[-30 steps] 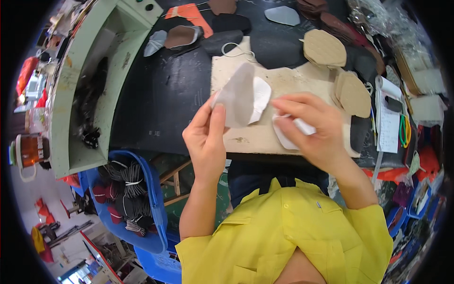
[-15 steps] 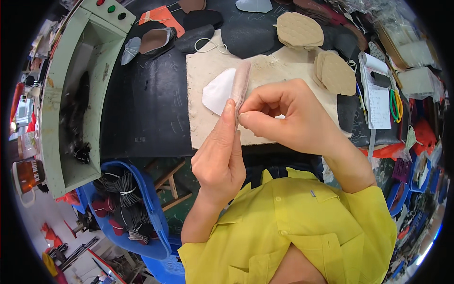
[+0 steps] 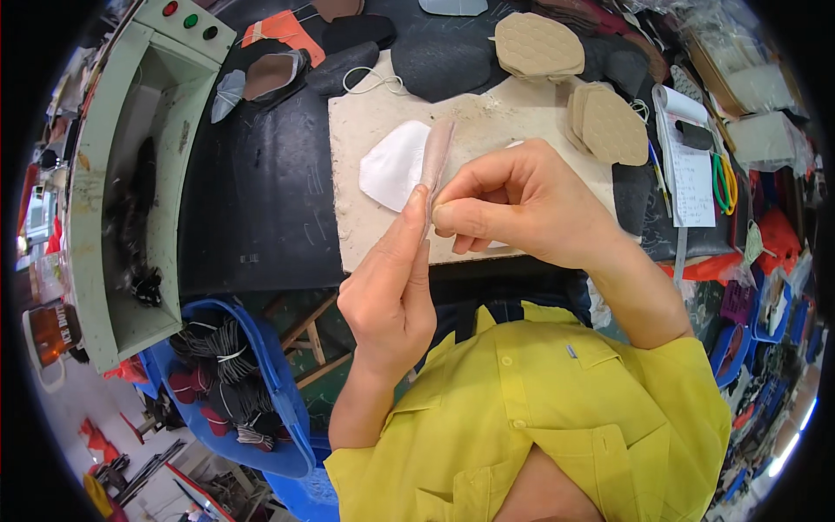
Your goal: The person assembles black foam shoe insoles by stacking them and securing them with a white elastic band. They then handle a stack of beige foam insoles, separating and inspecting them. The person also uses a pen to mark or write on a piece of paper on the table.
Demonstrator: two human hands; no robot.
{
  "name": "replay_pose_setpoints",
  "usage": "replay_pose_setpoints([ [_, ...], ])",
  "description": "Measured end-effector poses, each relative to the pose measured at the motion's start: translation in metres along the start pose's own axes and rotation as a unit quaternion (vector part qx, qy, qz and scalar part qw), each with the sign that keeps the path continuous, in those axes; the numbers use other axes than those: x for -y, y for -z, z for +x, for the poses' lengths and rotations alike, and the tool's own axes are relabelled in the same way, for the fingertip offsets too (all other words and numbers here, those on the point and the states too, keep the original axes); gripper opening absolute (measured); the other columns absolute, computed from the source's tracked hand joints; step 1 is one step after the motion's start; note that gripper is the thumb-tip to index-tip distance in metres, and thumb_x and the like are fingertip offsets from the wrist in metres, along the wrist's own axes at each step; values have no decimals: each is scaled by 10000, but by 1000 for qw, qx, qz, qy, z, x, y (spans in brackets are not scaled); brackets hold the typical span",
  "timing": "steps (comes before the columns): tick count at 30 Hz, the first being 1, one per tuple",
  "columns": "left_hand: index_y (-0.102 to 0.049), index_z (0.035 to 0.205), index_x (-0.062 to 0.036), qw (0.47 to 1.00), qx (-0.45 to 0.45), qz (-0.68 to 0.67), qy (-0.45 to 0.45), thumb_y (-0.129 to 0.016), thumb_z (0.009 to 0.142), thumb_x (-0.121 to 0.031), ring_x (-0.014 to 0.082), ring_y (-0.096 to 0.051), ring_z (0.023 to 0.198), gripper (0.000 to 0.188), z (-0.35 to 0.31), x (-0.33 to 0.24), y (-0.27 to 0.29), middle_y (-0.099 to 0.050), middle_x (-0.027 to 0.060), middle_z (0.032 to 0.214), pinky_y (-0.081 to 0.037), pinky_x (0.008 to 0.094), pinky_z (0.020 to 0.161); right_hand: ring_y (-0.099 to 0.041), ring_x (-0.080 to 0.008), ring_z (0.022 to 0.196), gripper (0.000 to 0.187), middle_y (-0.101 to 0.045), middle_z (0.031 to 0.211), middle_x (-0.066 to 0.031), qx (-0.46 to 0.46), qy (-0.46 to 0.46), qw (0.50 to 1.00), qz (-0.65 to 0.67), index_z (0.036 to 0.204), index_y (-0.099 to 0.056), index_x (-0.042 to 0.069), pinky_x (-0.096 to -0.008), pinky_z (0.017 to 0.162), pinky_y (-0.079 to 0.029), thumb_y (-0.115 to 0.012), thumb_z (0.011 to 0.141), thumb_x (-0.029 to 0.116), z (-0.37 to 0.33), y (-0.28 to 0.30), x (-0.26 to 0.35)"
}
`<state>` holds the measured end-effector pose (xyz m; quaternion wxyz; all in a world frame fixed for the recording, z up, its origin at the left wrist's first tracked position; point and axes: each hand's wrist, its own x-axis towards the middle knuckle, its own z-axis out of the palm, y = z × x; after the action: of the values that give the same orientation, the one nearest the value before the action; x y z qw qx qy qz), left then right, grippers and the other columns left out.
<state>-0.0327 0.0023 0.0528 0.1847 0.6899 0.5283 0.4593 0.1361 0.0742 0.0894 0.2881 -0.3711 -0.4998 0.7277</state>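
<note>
A pinkish-beige fabric piece (image 3: 441,146) stands nearly edge-on between my hands, above a pale board. My left hand (image 3: 387,300) pinches its lower part between thumb and fingers. With thumb and index fingertip, my right hand (image 3: 526,204) is closed at the piece's right edge. Whether a thread or anything else small sits in that pinch is hidden. A white rounded piece (image 3: 390,165) lies on the board (image 3: 352,230) just left of the held fabric. Part of another white bit shows behind my right hand.
Beige quilted pieces (image 3: 539,43) lie stacked at the board's far right, with another stack (image 3: 616,126) nearer. Dark pieces (image 3: 439,65) line the board's far edge. Right of them is a notepad (image 3: 691,174). At left stand a green metal cabinet (image 3: 96,200) and a blue basket (image 3: 296,409) of cord bundles.
The whole view has shifted slightly, so the table things appear further left. Both hands keep hold of the fabric piece; more of my right hand's lower fingers now shows beneath its thumb.
</note>
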Motion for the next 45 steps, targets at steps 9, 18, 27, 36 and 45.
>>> replay_pose_setpoints([
  [9,-627,1230,39,999,28,-18,-3,-573,895,82,185,-698,889,342,0,0,-2,-700,209,1082,-509,255,773,-646,-110,640,101,-686,749,-69,22,-5,999,37,859,-708,-38,-254,619,-546,-691,818,53,5,15,-14],
  [18,-632,1235,22,990,55,-72,103,-585,895,70,130,-636,755,346,-6,1,2,-706,168,1007,-482,229,694,-648,-82,684,110,-687,792,-59,8,-27,999,44,886,-698,-34,-222,630,-551,-683,863,72,2,9,-21],
  [27,-631,1221,44,993,46,-59,88,-579,902,63,97,-601,750,324,-5,-1,-4,-704,110,919,-476,227,690,-575,-57,638,129,-639,703,-19,-18,-8,999,32,796,-678,-35,-216,571,-465,-660,811,92,1,8,-24],
  [36,-660,1073,96,940,6,-237,246,-632,900,12,67,-623,827,194,-1,2,-4,-681,70,882,-495,220,739,-587,-65,630,41,-636,698,-32,-88,120,972,-182,779,-654,-19,-222,580,-470,-646,781,21,-6,-9,-36],
  [45,-631,1099,75,835,-69,-459,294,-595,943,-38,128,-639,918,195,-3,14,-18,-679,104,1031,-500,264,832,-597,-73,692,65,-602,742,-14,-47,96,990,-97,831,-616,-9,-226,630,-475,-658,795,24,-4,1,-34],
])
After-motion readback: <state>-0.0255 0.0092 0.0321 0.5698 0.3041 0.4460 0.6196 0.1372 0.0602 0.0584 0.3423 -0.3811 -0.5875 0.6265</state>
